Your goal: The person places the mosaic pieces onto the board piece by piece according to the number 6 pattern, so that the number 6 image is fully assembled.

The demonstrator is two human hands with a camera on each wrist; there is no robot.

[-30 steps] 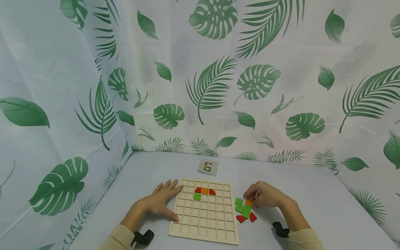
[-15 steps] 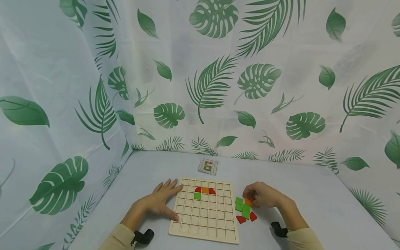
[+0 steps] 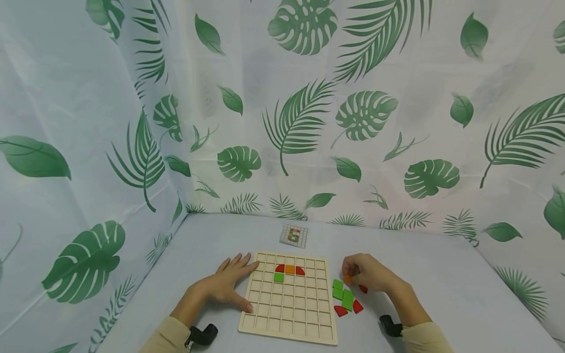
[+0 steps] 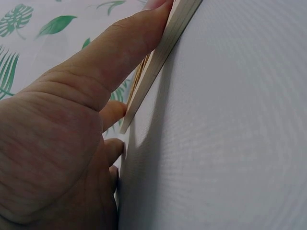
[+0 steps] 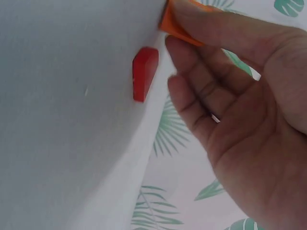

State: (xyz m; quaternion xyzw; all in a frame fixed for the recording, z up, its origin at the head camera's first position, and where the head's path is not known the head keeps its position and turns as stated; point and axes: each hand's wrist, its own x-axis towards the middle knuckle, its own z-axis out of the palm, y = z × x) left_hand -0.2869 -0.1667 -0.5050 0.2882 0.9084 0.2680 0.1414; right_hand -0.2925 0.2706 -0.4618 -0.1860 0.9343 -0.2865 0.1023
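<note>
My left hand [image 3: 226,284] rests with spread fingers on the left edge of a wooden grid board [image 3: 289,314]; in the left wrist view its thumb [image 4: 110,57] lies over the board's rim. The right hand [image 3: 368,273] pinches an orange square tile [image 5: 180,24] between thumb and fingers, just right of the board. Beneath that hand a red quarter-round tile [image 5: 145,72] lies on the table, partly hidden in the head view. Several green square tiles [image 3: 347,300] and two more red tiles [image 3: 340,310] lie close by. On the board sit red, orange and green tiles [image 3: 279,277] near the top.
A small pattern card [image 3: 293,236] with a coloured figure on a grid lies behind the board. Leaf-printed cloth [image 3: 300,132] hangs at the back and left of the white table [image 3: 212,235]. A black wrist camera [image 3: 204,335] sits below each hand.
The right hand has taken hold of the orange tile and shifted it slightly up and left, away from the green tiles. A red tile now shows beneath it. The left hand stays put.
</note>
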